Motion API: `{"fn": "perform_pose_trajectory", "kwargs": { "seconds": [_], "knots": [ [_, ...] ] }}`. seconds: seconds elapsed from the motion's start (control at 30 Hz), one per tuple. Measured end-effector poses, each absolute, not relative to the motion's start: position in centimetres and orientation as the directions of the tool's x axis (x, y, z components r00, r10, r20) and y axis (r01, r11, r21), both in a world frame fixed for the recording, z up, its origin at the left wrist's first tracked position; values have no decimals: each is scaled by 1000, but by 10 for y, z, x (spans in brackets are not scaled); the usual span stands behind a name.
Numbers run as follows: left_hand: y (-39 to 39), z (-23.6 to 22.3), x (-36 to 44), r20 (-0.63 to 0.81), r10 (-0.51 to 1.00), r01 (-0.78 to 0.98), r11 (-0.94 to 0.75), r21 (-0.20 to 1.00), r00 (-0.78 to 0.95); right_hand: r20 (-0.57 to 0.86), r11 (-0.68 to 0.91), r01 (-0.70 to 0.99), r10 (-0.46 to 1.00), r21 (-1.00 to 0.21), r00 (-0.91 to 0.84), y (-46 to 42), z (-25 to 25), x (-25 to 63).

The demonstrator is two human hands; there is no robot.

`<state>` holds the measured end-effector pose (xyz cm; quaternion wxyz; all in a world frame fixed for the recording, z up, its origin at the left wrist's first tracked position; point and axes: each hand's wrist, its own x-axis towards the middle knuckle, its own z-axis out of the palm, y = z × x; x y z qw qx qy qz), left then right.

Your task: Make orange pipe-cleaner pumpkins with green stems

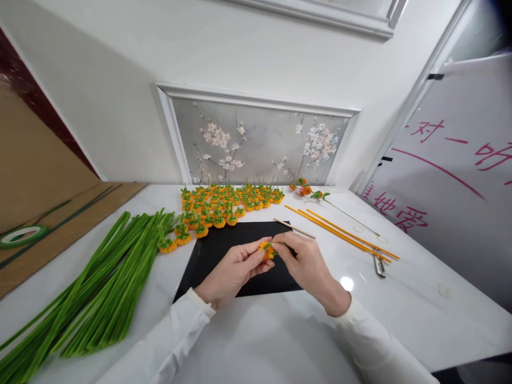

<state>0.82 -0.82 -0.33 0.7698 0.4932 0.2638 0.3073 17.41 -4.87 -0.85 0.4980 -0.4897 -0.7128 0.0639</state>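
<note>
Head view: two hands meet near the middle, above a black mat [236, 237], with a small orange flower [267, 252] between them. Let that flower be the middle of a clock. The left hand [242, 261] comes in from 8 o'clock and has its grip closed around the flower, thumb and fingers on its sides. The right hand [306, 261] comes in from 4 o'clock, and its grip is narrow, with the fingertips pinching a green bit [276, 246] at the flower (it is tiny and partly hidden by the fingers).

At 11 o'clock, lots of orange and green flowers [219, 220] stand close together on the white tabletop [400, 325], green ends up. A big pile of fuzzy green stems [108, 288] lies between 8 and 9 o'clock, its far end near the closest flowers. A pale stick [298, 230] lies at 2 o'clock, across the edge of the mat. Some long orange stems [340, 234] are near 3 o'clock, and a shiny metal tool [379, 265] lies at their far end. At 1 o'clock there is a sprig [306, 190] with orange blooms and green leaves. Green tape [24, 236] sits out at 9 o'clock on brown cardboard [60, 213]. A picture [256, 133] of blossoms is on the wall at 12 o'clock, and a white board [452, 176] with pink writing stands at 2 o'clock.
</note>
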Motion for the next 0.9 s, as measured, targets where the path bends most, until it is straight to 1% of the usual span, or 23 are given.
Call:
{"fn": "perform_pose_trajectory", "kwargs": {
  "seconds": [0.13, 0.3, 0.4, 0.57, 0.67, 0.77, 0.9],
  "knots": [
    [-7, -3, 8, -130, 726, -219, 366, 904, 676, 643, 532, 626, 763, -570, -63, -47, -10, 176],
    [-4, -8, 9, -85, 750, -261, 332, 906, 656, 652, 539, 629, 755, -560, -66, -47, -10, 175],
    [-4, -8, 8, -108, 751, -252, 349, 903, 652, 650, 527, 644, 758, -554, -62, -47, -10, 175],
    [-3, -4, 3, -155, 684, -213, 423, 881, 713, 633, 524, 647, 770, -554, -81, -47, -10, 176],
    [0, -5, 1, -145, 668, -193, 405, 893, 730, 621, 547, 620, 774, -562, -120, -47, -12, 177],
    [3, -5, 0, -141, 704, -199, 379, 904, 696, 641, 579, 609, 754, -541, -147, -48, -12, 177],
    [2, -3, 0, -114, 747, -207, 322, 924, 655, 651, 555, 671, 746, -491, -140, -50, -10, 177]
  ]
}}
